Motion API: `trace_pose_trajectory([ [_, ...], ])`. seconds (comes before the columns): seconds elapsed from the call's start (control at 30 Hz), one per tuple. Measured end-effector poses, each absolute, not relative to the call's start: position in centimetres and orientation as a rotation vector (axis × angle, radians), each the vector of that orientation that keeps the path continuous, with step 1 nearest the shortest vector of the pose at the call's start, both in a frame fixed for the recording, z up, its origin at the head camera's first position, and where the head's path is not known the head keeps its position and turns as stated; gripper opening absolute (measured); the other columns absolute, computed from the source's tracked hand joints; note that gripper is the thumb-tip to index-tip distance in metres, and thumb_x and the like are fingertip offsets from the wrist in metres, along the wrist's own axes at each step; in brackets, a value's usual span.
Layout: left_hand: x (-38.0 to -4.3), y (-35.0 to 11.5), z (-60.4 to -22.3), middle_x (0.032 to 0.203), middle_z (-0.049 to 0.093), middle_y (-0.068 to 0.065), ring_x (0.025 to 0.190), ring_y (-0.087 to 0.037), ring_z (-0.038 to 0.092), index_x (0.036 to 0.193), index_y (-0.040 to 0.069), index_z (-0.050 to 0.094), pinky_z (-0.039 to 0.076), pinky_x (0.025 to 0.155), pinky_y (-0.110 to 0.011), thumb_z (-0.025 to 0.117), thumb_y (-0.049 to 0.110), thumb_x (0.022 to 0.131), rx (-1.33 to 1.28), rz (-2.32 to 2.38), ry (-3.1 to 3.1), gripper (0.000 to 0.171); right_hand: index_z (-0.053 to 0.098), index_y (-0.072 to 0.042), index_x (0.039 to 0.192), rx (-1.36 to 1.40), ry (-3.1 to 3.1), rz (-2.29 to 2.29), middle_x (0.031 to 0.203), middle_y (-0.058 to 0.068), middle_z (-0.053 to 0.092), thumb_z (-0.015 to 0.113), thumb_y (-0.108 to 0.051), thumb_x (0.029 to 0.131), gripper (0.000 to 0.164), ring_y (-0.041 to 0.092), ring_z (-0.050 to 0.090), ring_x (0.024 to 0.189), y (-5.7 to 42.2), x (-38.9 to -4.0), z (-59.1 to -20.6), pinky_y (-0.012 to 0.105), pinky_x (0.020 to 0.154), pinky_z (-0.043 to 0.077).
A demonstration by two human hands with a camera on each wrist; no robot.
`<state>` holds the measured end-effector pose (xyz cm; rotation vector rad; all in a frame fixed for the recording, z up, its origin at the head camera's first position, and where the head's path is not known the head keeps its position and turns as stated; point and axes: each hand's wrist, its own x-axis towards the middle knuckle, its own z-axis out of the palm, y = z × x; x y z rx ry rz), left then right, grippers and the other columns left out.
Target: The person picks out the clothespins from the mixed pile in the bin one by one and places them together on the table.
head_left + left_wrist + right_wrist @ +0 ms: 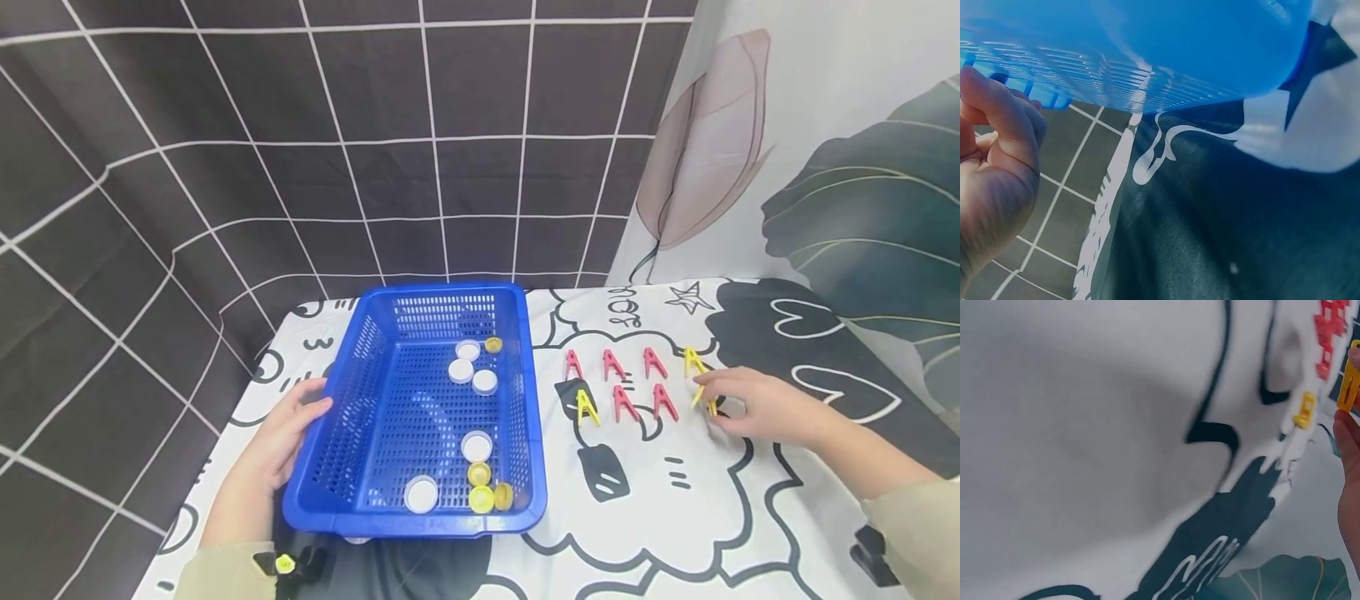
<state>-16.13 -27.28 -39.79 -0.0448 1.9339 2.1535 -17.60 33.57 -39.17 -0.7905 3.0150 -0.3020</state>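
Observation:
My right hand (765, 406) pinches a yellow clothespin (1349, 381) between thumb and fingers, at the right end of the lower row of clothespins. Just behind it stands another yellow clothespin (693, 361). Several red clothespins (622, 403) are set out in two rows to the left, with one more yellow clothespin (587, 407) at the lower row's left end. My left hand (281, 437) rests with loosely bent fingers against the left side of a blue plastic basket (536, 467); its fingertips (975, 81) are by the basket wall in the left wrist view.
Inside the basket lie several white bottle caps (477, 447) and several yellow bottle caps (482, 499). A patterned black-and-white cloth (637, 533) covers the table. Dark grid-patterned curtain (480, 200) hangs behind and at the left, leaf-patterned fabric (885, 208) at the right.

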Motion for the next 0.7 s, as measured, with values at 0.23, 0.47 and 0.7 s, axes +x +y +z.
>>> trace_pose_trajectory([
  [0.23, -16.1, -27.4, -39.9, 0.09, 0.068, -0.003, 0.075, -0.018, 0.067, 0.12, 0.018, 0.04, 0.059, 0.064, -0.033, 0.048, 0.014, 0.098, -0.018, 2.185, 1.894, 0.025, 0.058, -0.026, 0.083, -0.838, 2.99, -0.242, 0.118, 0.014, 0.062, 0.074, -0.014, 0.074, 0.022, 0.038, 0.055, 0.11, 33.5, -17.6, -40.5, 0.054, 0.089, 0.047],
  [0.47, -16.1, -27.3, -39.9, 0.09, 0.068, -0.003, 0.075, -0.018, 0.067, 0.12, 0.018, 0.04, 0.058, 0.064, -0.032, 0.049, 0.014, 0.098, -0.023, 2.185, 1.9, 0.025, 0.058, -0.023, 0.085, -0.851, 2.98, -0.217, 0.118, 0.016, 0.061, 0.071, -0.009, 0.076, 0.021, 0.039, 0.055, 0.109, 33.9, -18.1, -41.4, 0.052, 0.086, 0.049],
  [0.7, -16.2, -27.3, -39.8, 0.089, 0.068, -0.003, 0.075, -0.018, 0.068, 0.12, 0.017, 0.04, 0.059, 0.064, -0.033, 0.049, 0.014, 0.098, -0.017, 2.186, 1.899, 0.024, 0.059, -0.021, 0.083, -0.803, 2.983, -0.184, 0.12, 0.018, 0.06, 0.071, -0.005, 0.077, 0.021, 0.039, 0.055, 0.109, 34.1, -18.5, -42.1, 0.05, 0.086, 0.05],
])
